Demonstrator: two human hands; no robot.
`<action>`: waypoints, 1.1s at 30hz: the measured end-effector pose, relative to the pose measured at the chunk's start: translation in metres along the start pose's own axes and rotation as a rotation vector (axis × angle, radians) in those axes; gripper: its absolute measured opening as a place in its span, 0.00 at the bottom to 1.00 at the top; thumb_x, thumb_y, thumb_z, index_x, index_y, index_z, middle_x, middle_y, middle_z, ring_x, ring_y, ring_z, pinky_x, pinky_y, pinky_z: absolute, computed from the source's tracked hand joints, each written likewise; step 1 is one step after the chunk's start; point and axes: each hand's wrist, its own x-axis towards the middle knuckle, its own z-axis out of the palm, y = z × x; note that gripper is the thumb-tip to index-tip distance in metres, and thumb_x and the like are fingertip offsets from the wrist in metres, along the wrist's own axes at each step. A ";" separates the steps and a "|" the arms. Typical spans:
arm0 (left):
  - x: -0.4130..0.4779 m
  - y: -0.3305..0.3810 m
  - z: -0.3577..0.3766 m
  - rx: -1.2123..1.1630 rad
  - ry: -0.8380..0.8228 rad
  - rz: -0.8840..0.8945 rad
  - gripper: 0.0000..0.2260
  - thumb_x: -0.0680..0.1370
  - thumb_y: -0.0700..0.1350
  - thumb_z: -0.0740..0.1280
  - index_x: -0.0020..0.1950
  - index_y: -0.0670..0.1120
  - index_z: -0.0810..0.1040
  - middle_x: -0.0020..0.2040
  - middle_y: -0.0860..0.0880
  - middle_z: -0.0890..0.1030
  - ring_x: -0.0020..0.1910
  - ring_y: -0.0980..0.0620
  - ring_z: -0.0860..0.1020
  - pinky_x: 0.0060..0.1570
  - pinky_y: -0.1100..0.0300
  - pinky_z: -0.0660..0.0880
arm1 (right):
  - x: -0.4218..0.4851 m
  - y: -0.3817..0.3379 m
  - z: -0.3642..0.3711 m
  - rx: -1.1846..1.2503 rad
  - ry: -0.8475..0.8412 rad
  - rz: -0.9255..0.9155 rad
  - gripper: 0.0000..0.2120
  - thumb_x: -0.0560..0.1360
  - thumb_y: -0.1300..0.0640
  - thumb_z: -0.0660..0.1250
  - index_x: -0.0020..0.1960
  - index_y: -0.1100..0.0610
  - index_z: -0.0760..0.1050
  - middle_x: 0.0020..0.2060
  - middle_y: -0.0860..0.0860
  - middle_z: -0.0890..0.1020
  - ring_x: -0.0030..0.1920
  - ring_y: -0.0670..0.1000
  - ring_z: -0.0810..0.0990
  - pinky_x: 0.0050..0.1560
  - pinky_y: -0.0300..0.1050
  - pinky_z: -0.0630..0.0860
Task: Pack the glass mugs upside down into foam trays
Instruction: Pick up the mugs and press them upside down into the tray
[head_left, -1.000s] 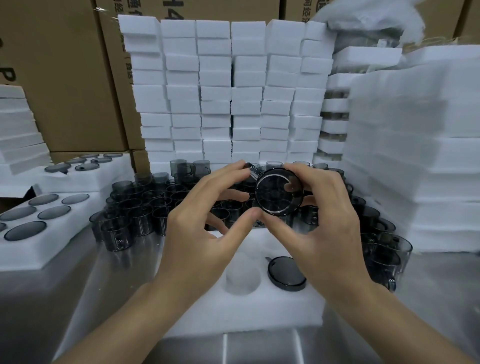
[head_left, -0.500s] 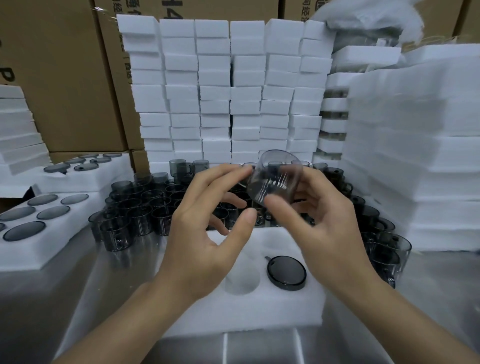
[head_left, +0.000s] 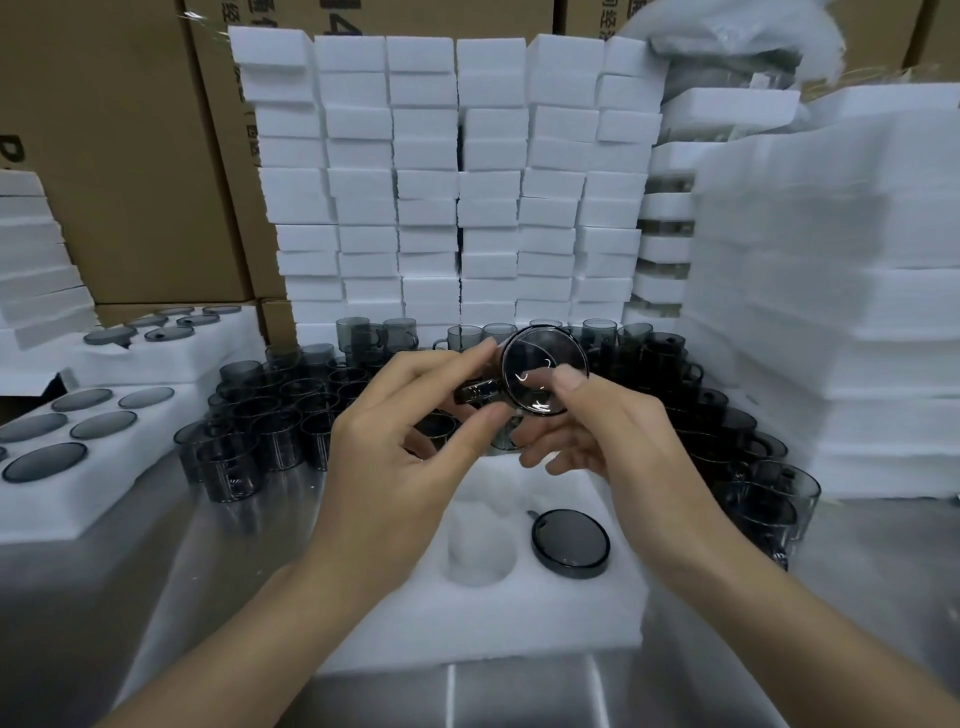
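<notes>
— Well, nearest on the shiny steel tabletop (head_left: 182, 597) lies the white foam tray (head_left: 519, 629). One round dark glass mug (head_left: 570, 543) is already seated base-up, with an empty round pocket (head_left: 480, 551) just beside it.
— And the one in hand?
— The smoky grey glass mug (head_left: 543, 371) hangs above the tray, base towards the camera. The left hand (head_left: 384, 467) has its grip pinched at the handle. The right hand (head_left: 623, 452) has its grip clamped on the body, thumb on the base.
— How will it handle?
— Light, I'd judge, but rigid, slick and breakable. Hold the wall, not the handle alone. The foam will give.
— Behind?
— Loose grey glass mugs (head_left: 270, 415), then stacked white foam blocks (head_left: 441, 182).
</notes>
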 end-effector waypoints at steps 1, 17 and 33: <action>0.000 0.001 -0.001 0.003 -0.004 -0.002 0.19 0.80 0.49 0.75 0.72 0.56 0.82 0.59 0.55 0.82 0.53 0.52 0.83 0.36 0.58 0.77 | 0.000 0.000 0.000 -0.008 -0.003 -0.009 0.21 0.75 0.33 0.64 0.55 0.44 0.86 0.46 0.54 0.89 0.46 0.52 0.88 0.49 0.50 0.78; -0.002 0.010 -0.002 -0.241 -0.226 -0.211 0.31 0.77 0.51 0.75 0.79 0.60 0.70 0.65 0.53 0.84 0.61 0.49 0.84 0.54 0.52 0.82 | -0.009 0.013 0.000 -0.549 0.183 -0.454 0.32 0.76 0.53 0.76 0.79 0.52 0.71 0.65 0.44 0.75 0.67 0.48 0.76 0.63 0.36 0.74; 0.012 0.010 -0.001 -0.523 -0.158 -0.646 0.13 0.85 0.47 0.64 0.65 0.56 0.85 0.55 0.49 0.88 0.47 0.54 0.85 0.43 0.56 0.78 | -0.007 0.011 -0.001 -0.358 0.144 -0.440 0.25 0.74 0.56 0.81 0.68 0.49 0.76 0.61 0.43 0.82 0.66 0.51 0.81 0.66 0.39 0.75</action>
